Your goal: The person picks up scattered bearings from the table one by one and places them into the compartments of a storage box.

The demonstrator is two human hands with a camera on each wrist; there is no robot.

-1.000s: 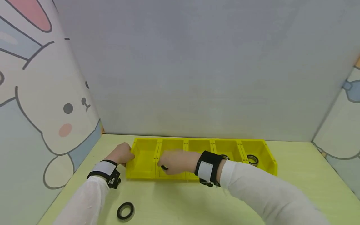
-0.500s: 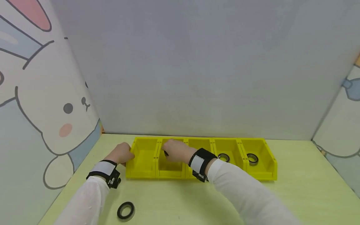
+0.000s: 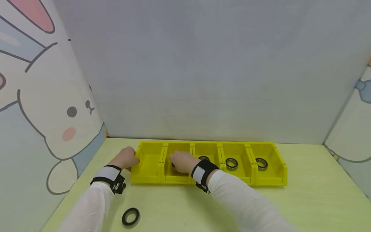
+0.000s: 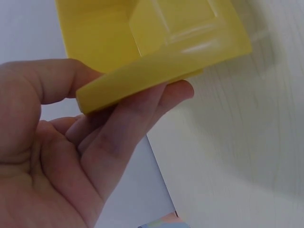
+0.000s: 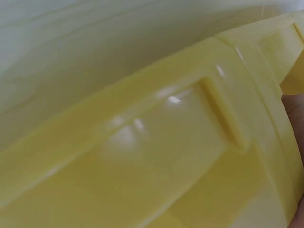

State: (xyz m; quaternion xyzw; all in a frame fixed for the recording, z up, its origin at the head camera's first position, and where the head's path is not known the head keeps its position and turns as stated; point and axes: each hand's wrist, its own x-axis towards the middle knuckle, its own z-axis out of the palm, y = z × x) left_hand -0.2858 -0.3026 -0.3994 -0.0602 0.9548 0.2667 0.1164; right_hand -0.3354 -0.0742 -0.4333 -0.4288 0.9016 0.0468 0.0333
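Note:
My left hand (image 3: 125,158) pinches the left side wall of a row of yellow bins (image 3: 146,179); in the left wrist view the thumb is over the rim and the fingers (image 4: 123,128) are under it. Inside the second bin from the left is my right hand (image 3: 183,162), fingers curled down. A dark edge of a ball bearing (image 3: 173,164) shows at its fingertips, the remainder hidden by the hand. The right wrist view has mostly bin walls (image 5: 156,142), with a sliver of hand at the right edge.
Black-sealed bearings lie in the third bin (image 3: 204,158), fourth (image 3: 231,164) and fifth (image 3: 261,164). Another bearing (image 3: 131,217) lies on the pale table (image 3: 162,209) in front, near the left forearm. A grey wall (image 3: 203,80) rises behind the bins.
My right hand has gone from the second bin's front edge to its back, then down into it, carrying the bearing. The left hand keeps its grip on the bin wall.

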